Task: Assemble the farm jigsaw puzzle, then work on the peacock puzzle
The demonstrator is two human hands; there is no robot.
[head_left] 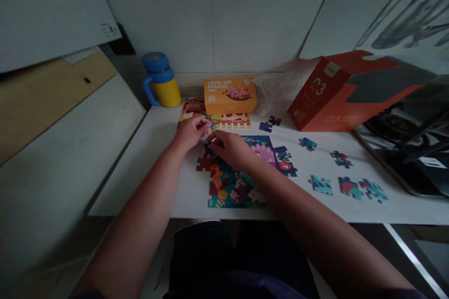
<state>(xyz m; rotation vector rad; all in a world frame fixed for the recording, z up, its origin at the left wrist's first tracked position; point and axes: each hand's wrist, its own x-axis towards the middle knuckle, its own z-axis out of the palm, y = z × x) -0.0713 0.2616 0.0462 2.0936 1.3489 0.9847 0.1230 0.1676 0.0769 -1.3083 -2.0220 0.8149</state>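
My left hand is closed in a pinch above the left side of the table, beside the farm-picture puzzle. Whatever is between its fingertips is too small to name. Close by on the right, my right hand has its fingers curled and drawn together at the upper left edge of a partly joined jigsaw puzzle; what they hold, if anything, is hidden. Rabbits and a purple figure show on this dark blue-green puzzle. My right hand and forearm cover part of it. Joined pieces jut from its right side.
Several loose puzzle pieces lie to the right, and a dark joined pair lies farther back. An orange puzzle box, clear plastic wrap and a blue-yellow mug stand along the wall. A red box leans at right.
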